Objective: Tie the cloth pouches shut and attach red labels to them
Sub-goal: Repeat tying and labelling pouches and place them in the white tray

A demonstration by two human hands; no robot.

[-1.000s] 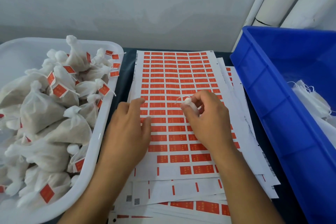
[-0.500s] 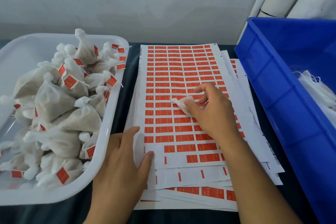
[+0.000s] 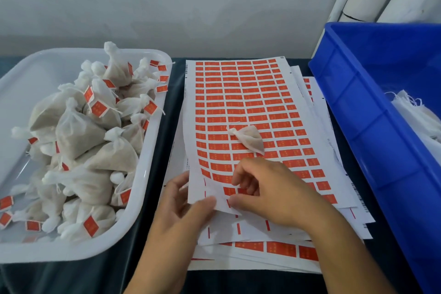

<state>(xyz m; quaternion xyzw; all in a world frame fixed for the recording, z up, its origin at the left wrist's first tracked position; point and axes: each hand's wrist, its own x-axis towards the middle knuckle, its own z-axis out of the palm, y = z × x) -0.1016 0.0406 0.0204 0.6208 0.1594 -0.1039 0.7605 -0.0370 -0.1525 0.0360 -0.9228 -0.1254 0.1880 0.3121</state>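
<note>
You've dropped the pouch point(image 3: 248, 139) on the sheet point(image 3: 241, 102), just beyond your fingers; left hand point(image 3: 183, 207) pinches the sheet's corner up so the right hand point(image 3: 269, 193) can peel a label point(image 3: 229, 190).

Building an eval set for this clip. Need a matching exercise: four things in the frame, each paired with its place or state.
Things:
1. loose pouch
2. white tray
3. blue crate
4. left hand

Places or states:
A. far right, a few white pouches inside
B. lifting the near corner of the top label sheet
C. lying alone on the label sheet, no red label
D. on the left, heaped with tied, labelled pouches

Pairs: 1-C, 2-D, 3-A, 4-B
</note>
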